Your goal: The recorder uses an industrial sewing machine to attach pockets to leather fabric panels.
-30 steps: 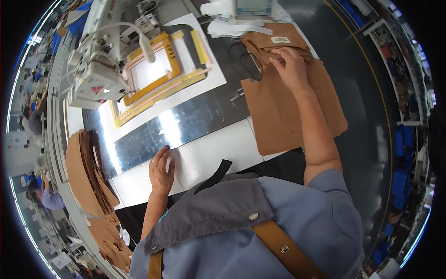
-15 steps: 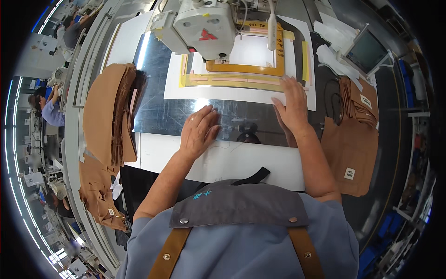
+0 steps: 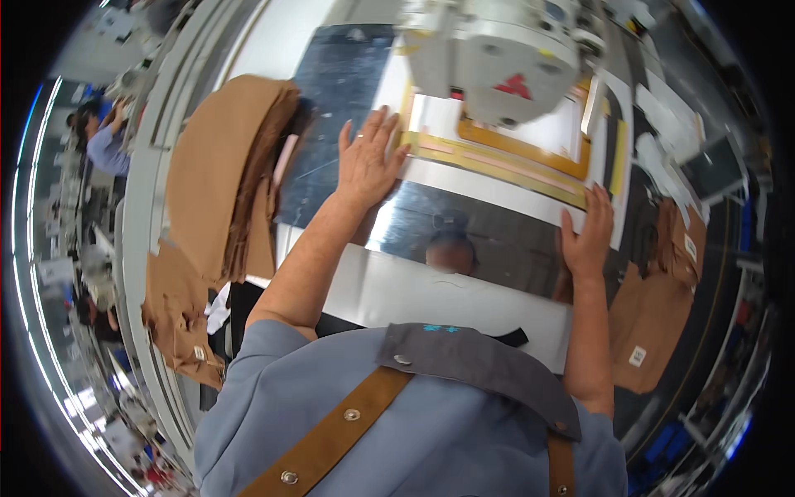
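Head view, left: your left hand (image 3: pixel 368 161) lies palm down, its fingers fanned, with thumb and forefinger at the left edge of one white sheet (image 3: pixel 464 180); its underside is hidden.
Right: your right hand (image 3: pixel 590 236) is palm down too, thumb held away from the fingers, whose tips reach the sheet's lower right part; whether they press, you cannot tell from here.
Template: one yellow-taped template (image 3: pixel 497 165) lies on the sheet between and beyond your hands, its far side hidden.
Amber frame: one amber frame (image 3: pixel 530 151) sits within the taped border, partly covered.
Machine: one pale machine head (image 3: pixel 517 66), blurred and cut off above, hides the frame's upper left.
Plate: one shiny metal plate (image 3: pixel 505 248) lies under the sheet, on the white worktop (image 3: pixel 373 286).
Brown fabric: two piles on your left, a thick stack (image 3: pixel 219 174) and a crumpled pile (image 3: pixel 178 306); two on your right, a flat pile (image 3: pixel 654 319) and a folded bundle (image 3: pixel 679 240). Layers are too blurred to count.
Labels: three white ones show, their print unreadable.
Screen: one dark screen (image 3: pixel 716 170), far right.
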`<move>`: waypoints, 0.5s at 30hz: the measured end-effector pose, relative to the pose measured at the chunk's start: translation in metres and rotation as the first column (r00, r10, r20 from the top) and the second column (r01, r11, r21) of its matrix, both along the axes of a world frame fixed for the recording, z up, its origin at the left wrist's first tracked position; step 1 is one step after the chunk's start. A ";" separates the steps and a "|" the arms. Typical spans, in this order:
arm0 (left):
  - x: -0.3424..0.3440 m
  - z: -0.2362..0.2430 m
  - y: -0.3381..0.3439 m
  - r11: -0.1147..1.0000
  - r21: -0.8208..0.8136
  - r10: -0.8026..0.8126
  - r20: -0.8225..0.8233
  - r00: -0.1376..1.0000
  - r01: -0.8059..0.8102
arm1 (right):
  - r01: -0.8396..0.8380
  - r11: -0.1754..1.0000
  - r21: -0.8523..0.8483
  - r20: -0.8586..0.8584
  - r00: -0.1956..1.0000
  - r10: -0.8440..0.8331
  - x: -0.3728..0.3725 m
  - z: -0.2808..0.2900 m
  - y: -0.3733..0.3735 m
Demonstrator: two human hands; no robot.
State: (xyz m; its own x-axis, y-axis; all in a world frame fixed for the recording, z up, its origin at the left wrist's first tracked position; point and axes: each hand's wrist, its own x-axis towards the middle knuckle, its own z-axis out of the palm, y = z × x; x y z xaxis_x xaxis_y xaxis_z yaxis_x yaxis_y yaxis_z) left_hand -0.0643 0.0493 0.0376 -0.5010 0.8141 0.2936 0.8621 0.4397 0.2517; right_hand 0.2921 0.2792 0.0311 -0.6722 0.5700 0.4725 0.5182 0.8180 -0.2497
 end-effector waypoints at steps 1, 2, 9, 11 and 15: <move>-0.008 0.008 -0.007 1.000 0.025 0.008 -0.046 0.999 -0.007 | 0.005 1.000 0.004 0.014 1.000 -0.005 0.003 0.002 0.000; -0.017 0.016 -0.016 0.999 0.050 0.010 -0.092 0.996 -0.006 | 0.015 1.000 0.007 0.036 0.999 -0.016 0.006 0.000 0.000; -0.152 0.068 -0.103 0.838 0.421 0.437 -0.140 0.888 -0.347 | 0.038 0.999 0.025 0.102 0.994 -0.041 0.003 -0.004 0.000; -0.170 0.078 -0.115 0.840 0.330 0.420 0.107 0.901 -0.431 | 0.043 0.999 0.028 0.099 0.994 -0.046 0.004 -0.007 0.002; -0.187 0.089 -0.118 0.889 0.128 0.396 0.265 0.879 -0.440 | 0.055 0.998 0.025 0.102 0.993 -0.058 0.005 -0.010 0.003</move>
State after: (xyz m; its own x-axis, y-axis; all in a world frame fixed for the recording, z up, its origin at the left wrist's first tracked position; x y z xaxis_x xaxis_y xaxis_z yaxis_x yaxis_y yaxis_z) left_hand -0.2516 -0.0685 0.1264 -0.8525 0.4580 0.2518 0.5179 0.6751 0.5253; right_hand 0.2974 0.2823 0.0210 -0.6848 0.5987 0.4155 0.5858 0.7914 -0.1749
